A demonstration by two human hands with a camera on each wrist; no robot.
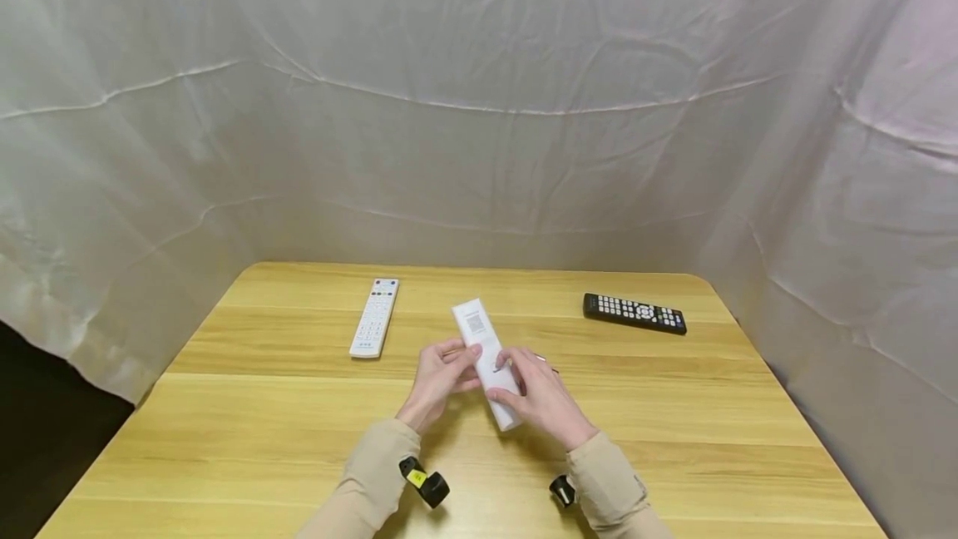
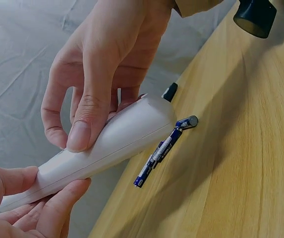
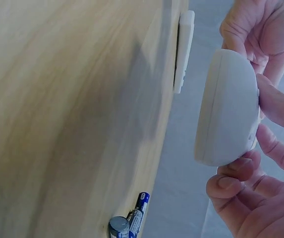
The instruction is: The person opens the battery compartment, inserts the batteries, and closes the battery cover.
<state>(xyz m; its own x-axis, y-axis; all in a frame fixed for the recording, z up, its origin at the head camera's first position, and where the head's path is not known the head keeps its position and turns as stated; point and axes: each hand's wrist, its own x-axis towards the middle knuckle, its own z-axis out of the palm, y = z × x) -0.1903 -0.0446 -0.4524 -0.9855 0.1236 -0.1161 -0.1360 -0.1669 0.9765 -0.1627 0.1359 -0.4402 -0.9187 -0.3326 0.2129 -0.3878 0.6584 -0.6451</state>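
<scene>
A white remote control (image 1: 488, 366) is held over the table with its back up, showing a printed label near the far end. My left hand (image 1: 437, 378) grips its left side, thumb on the back and fingers underneath. At the near half, my right hand (image 1: 542, 399) holds it with the thumb at the left edge and a fingertip on the back. In the left wrist view, several blue batteries (image 2: 157, 157) lie on the wood beyond the remote's end. The right hand mostly hides them in the head view.
Another white remote control (image 1: 374, 318) lies buttons up on the wooden table (image 1: 247, 431), left of the hands. A black remote control (image 1: 634, 314) rests at the far right. Grey cloth (image 1: 479, 165) hangs behind the table and along its sides.
</scene>
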